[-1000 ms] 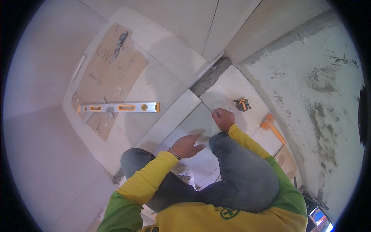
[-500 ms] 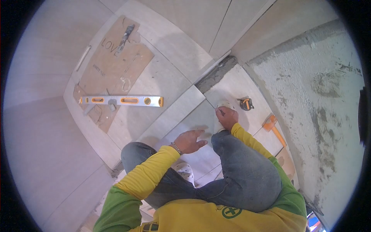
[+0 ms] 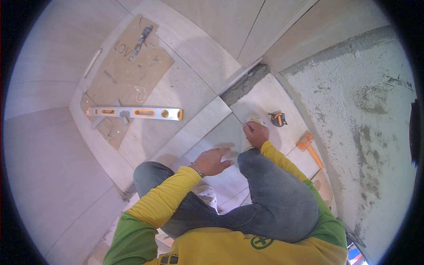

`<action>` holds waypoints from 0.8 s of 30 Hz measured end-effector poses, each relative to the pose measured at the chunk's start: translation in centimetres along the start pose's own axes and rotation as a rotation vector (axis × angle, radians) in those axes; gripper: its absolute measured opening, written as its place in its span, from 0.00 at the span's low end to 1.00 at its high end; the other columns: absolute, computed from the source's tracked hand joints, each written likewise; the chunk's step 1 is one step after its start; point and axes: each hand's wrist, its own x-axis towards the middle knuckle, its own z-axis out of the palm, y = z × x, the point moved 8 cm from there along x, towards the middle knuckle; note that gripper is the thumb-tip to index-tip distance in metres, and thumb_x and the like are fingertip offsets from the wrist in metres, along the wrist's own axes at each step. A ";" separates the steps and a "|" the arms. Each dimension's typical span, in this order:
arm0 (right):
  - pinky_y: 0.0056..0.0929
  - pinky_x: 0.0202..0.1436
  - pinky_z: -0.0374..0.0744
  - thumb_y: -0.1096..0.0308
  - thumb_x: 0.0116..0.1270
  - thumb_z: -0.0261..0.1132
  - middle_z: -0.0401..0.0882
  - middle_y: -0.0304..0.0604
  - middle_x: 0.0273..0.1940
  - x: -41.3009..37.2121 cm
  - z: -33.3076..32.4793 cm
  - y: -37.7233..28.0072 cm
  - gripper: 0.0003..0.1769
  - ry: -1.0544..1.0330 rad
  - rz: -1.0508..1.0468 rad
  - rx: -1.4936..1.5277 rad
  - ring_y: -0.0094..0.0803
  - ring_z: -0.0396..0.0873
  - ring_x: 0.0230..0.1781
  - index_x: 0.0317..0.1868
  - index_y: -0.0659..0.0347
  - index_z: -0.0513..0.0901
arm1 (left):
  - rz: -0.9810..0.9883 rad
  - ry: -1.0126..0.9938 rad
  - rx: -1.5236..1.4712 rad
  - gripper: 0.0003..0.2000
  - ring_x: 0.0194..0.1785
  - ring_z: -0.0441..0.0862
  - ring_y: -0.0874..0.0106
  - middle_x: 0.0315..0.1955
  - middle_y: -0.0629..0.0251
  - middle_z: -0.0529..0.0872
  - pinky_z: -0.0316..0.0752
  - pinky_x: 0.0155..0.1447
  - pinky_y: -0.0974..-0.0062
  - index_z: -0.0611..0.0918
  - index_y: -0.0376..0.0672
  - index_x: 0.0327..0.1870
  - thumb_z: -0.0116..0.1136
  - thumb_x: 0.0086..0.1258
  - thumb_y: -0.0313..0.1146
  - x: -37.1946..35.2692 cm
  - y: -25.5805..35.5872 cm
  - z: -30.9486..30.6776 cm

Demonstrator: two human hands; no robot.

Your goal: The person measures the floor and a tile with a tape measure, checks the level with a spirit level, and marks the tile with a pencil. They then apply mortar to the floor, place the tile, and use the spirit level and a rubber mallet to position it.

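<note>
My left hand (image 3: 212, 161), with a bracelet at the wrist, hovers over the grey floor tile (image 3: 212, 136) with its fingers apart and nothing in it. Near my raised knee, my right hand (image 3: 257, 134) is closed beside a white shoe (image 3: 255, 119); a small dark thing shows at its fingertips, too small to name. An orange and black tape measure (image 3: 278, 119) lies just right of that hand. Farther right rests a mallet (image 3: 304, 141) with an orange handle. A silver and orange spirit level (image 3: 143, 113) lies to the left, partly across brown cardboard (image 3: 110, 84).
A dirty tool (image 3: 142, 39) lies on the cardboard. A mortar-filled gap (image 3: 245, 84) runs beside a narrow tile strip (image 3: 194, 128). Tiled walls stand at the left and top, and a rough plastered surface (image 3: 349, 110) is at the right. Another white shoe (image 3: 206, 194) is below my left hand.
The whole view has shifted slightly, with the floor things a little farther left in the frame. Both hands keep nearly the same pose.
</note>
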 end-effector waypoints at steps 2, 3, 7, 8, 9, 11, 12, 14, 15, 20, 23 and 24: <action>0.37 0.39 0.80 0.49 0.67 0.61 0.85 0.46 0.30 0.0 0.2 0.1 0.18 -0.025 0.017 -0.013 0.41 0.84 0.32 0.38 0.55 0.86 | 0.008 0.000 0.004 0.27 0.52 0.82 0.52 0.49 0.47 0.84 0.76 0.56 0.60 0.75 0.39 0.62 0.60 0.68 0.49 0.0 0.1 0.0; 0.37 0.39 0.80 0.49 0.67 0.61 0.85 0.46 0.30 0.0 0.1 0.1 0.18 -0.009 0.004 -0.002 0.41 0.84 0.32 0.38 0.55 0.86 | 0.001 0.003 0.002 0.27 0.52 0.82 0.52 0.49 0.47 0.84 0.76 0.56 0.60 0.75 0.39 0.62 0.60 0.68 0.49 0.0 0.1 0.1; 0.37 0.39 0.80 0.50 0.67 0.61 0.85 0.46 0.31 0.0 0.1 0.0 0.18 0.006 -0.021 0.011 0.42 0.84 0.31 0.38 0.55 0.86 | 0.004 0.005 -0.017 0.27 0.51 0.82 0.51 0.48 0.47 0.85 0.76 0.55 0.60 0.76 0.39 0.61 0.60 0.68 0.50 0.1 0.2 0.2; 0.37 0.39 0.80 0.50 0.67 0.61 0.85 0.46 0.31 -0.1 0.0 0.0 0.18 0.007 -0.019 0.010 0.42 0.84 0.31 0.38 0.55 0.86 | 0.005 0.003 -0.018 0.27 0.51 0.82 0.51 0.48 0.47 0.85 0.76 0.55 0.60 0.76 0.39 0.61 0.60 0.68 0.50 0.1 0.2 0.2; 0.37 0.39 0.80 0.50 0.67 0.61 0.84 0.46 0.31 -0.1 -0.1 0.0 0.17 -0.002 -0.009 0.010 0.42 0.84 0.32 0.38 0.55 0.86 | 0.011 0.011 -0.005 0.27 0.51 0.82 0.51 0.47 0.47 0.85 0.77 0.55 0.60 0.76 0.39 0.61 0.60 0.68 0.50 0.1 0.2 0.1; 0.37 0.39 0.79 0.50 0.67 0.61 0.84 0.46 0.31 -0.1 -0.3 -0.3 0.17 -0.010 0.001 0.012 0.42 0.84 0.32 0.38 0.54 0.86 | 0.016 0.019 0.008 0.27 0.50 0.83 0.51 0.47 0.47 0.85 0.77 0.54 0.60 0.76 0.39 0.60 0.60 0.68 0.50 0.0 0.3 0.0; 0.37 0.39 0.79 0.50 0.67 0.61 0.85 0.46 0.31 -0.1 -0.2 -0.3 0.17 -0.011 0.004 0.011 0.42 0.84 0.32 0.38 0.54 0.86 | 0.018 0.022 0.002 0.27 0.50 0.83 0.51 0.46 0.47 0.85 0.77 0.53 0.60 0.76 0.39 0.60 0.60 0.68 0.50 0.0 0.5 -0.2; 0.37 0.38 0.79 0.50 0.67 0.61 0.85 0.46 0.31 -0.1 -0.2 -0.2 0.17 -0.012 0.007 0.010 0.42 0.84 0.32 0.38 0.54 0.86 | 0.019 0.026 -0.003 0.27 0.49 0.83 0.51 0.46 0.47 0.85 0.78 0.53 0.59 0.77 0.39 0.60 0.60 0.68 0.50 0.0 0.6 -0.3; 0.37 0.38 0.79 0.50 0.67 0.61 0.85 0.46 0.31 -0.1 -0.2 -0.3 0.17 -0.007 0.000 0.009 0.42 0.83 0.32 0.37 0.54 0.86 | 0.022 0.029 0.004 0.27 0.49 0.83 0.51 0.46 0.47 0.85 0.78 0.52 0.59 0.77 0.39 0.60 0.60 0.68 0.50 0.0 0.5 -0.4; 0.37 0.39 0.79 0.50 0.67 0.61 0.84 0.47 0.31 -0.1 -0.2 -0.3 0.17 -0.004 -0.006 0.023 0.42 0.83 0.32 0.38 0.55 0.86 | 0.025 0.025 0.010 0.26 0.49 0.83 0.51 0.46 0.47 0.85 0.78 0.52 0.59 0.77 0.39 0.60 0.60 0.68 0.50 0.2 0.3 -0.2; 0.37 0.38 0.79 0.50 0.66 0.61 0.84 0.47 0.30 -0.1 -0.5 -0.3 0.18 0.011 -0.007 0.049 0.42 0.83 0.31 0.38 0.55 0.86 | 0.015 0.004 0.006 0.26 0.49 0.83 0.51 0.46 0.47 0.85 0.78 0.53 0.59 0.77 0.40 0.60 0.60 0.68 0.49 0.5 0.2 0.0; 0.40 0.40 0.79 0.50 0.67 0.59 0.84 0.47 0.32 -0.1 -0.4 -0.3 0.17 -0.025 -0.001 0.025 0.45 0.83 0.34 0.37 0.55 0.85 | 0.019 0.010 0.010 0.26 0.49 0.83 0.52 0.47 0.47 0.85 0.78 0.53 0.60 0.77 0.40 0.60 0.60 0.68 0.49 0.6 0.1 0.1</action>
